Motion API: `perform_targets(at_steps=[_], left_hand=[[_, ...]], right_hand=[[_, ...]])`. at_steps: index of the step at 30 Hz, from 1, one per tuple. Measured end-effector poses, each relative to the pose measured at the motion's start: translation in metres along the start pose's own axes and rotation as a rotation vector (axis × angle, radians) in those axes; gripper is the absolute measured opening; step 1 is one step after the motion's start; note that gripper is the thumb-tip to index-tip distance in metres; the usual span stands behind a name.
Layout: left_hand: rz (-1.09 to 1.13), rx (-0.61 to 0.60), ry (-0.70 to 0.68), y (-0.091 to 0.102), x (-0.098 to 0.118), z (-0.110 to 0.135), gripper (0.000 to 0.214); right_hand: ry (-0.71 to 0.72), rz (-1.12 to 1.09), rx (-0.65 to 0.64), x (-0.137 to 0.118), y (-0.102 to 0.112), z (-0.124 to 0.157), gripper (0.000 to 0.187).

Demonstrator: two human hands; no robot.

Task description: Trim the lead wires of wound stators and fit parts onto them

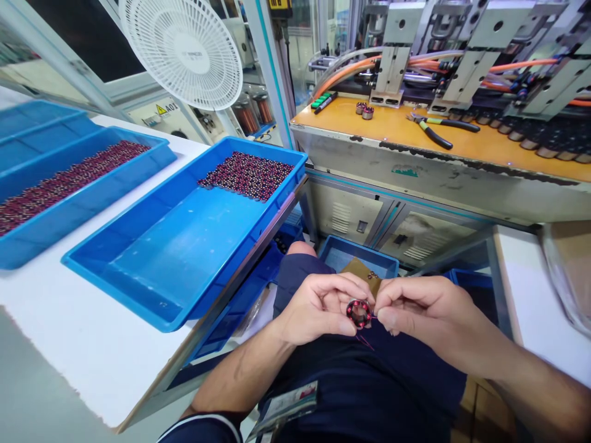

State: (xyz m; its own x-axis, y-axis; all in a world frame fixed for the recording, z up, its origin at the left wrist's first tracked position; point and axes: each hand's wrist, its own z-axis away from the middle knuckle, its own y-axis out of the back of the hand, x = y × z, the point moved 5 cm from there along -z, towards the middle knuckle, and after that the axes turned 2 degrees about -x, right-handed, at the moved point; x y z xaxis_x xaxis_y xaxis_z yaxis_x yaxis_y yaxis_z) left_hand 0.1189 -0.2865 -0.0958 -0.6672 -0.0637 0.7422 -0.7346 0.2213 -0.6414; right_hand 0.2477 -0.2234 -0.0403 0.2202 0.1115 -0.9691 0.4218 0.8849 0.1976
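A small ring-shaped motor stator (359, 314), black with red-purple wire windings, is pinched between the thumb and fingers of my left hand (323, 307) above my lap. Close against its right side, my right hand (415, 307) has thumb and forefinger pressed together on a thin wire end (374, 316). More fine reddish wire (365, 342) hangs below the ring. To my left, a blue tray (157, 258) holds many similar stators (252, 175) packed at its far end.
Another blue tray (87, 212) full of stators stands further left on the white table (92, 357). Cutting pliers (434, 129), a marker (325, 103) and two loose stators (367, 113) lie on the orange machine bench (337, 126). A white fan (184, 52) stands behind.
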Motion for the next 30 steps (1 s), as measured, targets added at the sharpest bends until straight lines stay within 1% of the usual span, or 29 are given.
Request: perform_targets(at_steps=[3, 6, 11, 14, 16, 18, 19, 20, 21, 23, 24, 27, 30], left_hand=[[0.000, -0.010, -0.004, -0.001, 0.000, 0.000, 0.036], [-0.070, -0.005, -0.022, -0.002, 0.002, -0.001, 0.038], [-0.199, -0.025, -0.084, -0.005, 0.006, 0.000, 0.037], [-0.226, -0.044, -0.112, -0.006, 0.006, 0.001, 0.034], [-0.202, -0.042, -0.104, -0.006, 0.006, 0.001, 0.033], [-0.146, -0.036, -0.070, -0.006, 0.004, 0.002, 0.032], [-0.111, -0.037, -0.046, -0.006, 0.003, 0.002, 0.032], [-0.073, -0.041, -0.022, -0.006, 0.002, 0.002, 0.031], [-0.035, -0.050, 0.000, -0.006, 0.001, 0.002, 0.031], [0.040, -0.066, 0.036, -0.008, -0.002, 0.002, 0.030], [0.075, -0.070, 0.051, -0.009, -0.004, 0.002, 0.030], [0.153, -0.068, 0.091, -0.011, -0.008, 0.001, 0.032], [0.185, -0.062, 0.117, -0.013, -0.010, 0.001, 0.033]], right_hand=[[0.072, 0.094, 0.038, -0.007, -0.001, 0.002, 0.015], [0.117, 0.179, 0.055, -0.011, -0.002, 0.004, 0.018], [0.087, 0.206, 0.052, -0.012, -0.007, 0.008, 0.021], [0.050, 0.249, 0.056, -0.013, -0.009, 0.013, 0.022], [0.080, 0.325, 0.004, -0.014, -0.009, 0.017, 0.020], [0.190, 0.444, -0.041, -0.015, -0.008, 0.022, 0.013], [0.272, 0.516, -0.021, -0.016, -0.005, 0.024, 0.009], [0.361, 0.597, 0.034, -0.017, -0.001, 0.025, 0.004], [0.451, 0.680, 0.114, -0.018, 0.003, 0.027, 0.004], [0.611, 0.825, 0.240, -0.020, 0.006, 0.030, 0.013], [0.672, 0.875, 0.263, -0.020, 0.005, 0.030, 0.016], [0.814, 0.909, 0.239, -0.023, -0.003, 0.028, 0.016], [0.864, 0.857, 0.231, -0.029, -0.007, 0.024, 0.012]])
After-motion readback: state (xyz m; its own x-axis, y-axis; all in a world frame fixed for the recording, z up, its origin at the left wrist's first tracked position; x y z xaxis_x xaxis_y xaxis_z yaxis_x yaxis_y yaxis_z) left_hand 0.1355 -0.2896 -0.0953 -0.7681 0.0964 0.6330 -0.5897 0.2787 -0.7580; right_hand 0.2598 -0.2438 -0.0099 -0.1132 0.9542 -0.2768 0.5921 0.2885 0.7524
